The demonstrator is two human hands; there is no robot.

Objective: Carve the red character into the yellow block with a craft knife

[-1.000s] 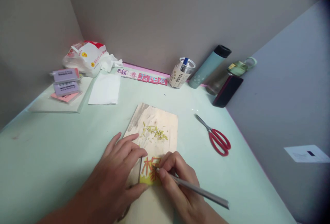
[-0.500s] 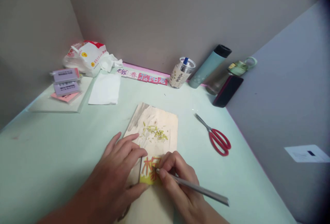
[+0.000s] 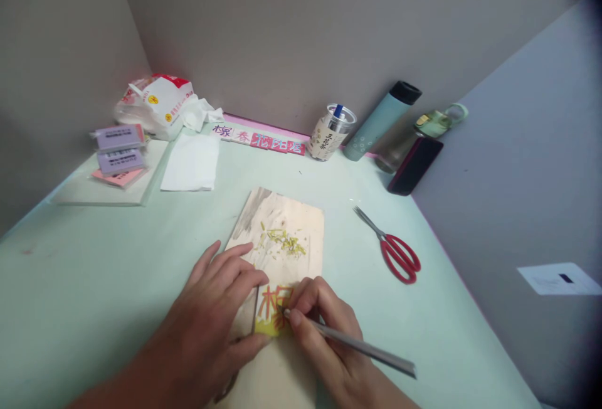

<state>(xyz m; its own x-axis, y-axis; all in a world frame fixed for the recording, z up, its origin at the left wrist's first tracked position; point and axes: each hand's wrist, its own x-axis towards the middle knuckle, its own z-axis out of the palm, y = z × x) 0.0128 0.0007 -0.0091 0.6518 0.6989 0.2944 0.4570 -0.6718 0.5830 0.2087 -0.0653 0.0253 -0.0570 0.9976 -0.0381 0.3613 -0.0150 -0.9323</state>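
My right hand (image 3: 329, 340) grips a thin grey craft knife (image 3: 362, 349) like a pen, its tip on a small yellow paper piece (image 3: 271, 308) bearing an orange character. My left hand (image 3: 207, 321) lies flat beside it, fingertips pressing on the paper's left edge. The paper sits on a pale wooden board (image 3: 286, 233) on the light green table (image 3: 94, 271). Several yellow-green paper scraps (image 3: 282, 241) lie on the board above the hands.
Red-handled scissors (image 3: 395, 251) lie to the right of the board. At the back stand a labelled cup (image 3: 330, 132), a teal bottle (image 3: 380, 120), a dark phone (image 3: 414, 165) and a strip of coloured characters (image 3: 258, 138). A white paper (image 3: 192, 162), a bag (image 3: 157, 105) and purple packs (image 3: 120, 148) sit at the left.
The knife in my right hand has shifted slightly down and right over the yellow paper. My left hand stays in place.
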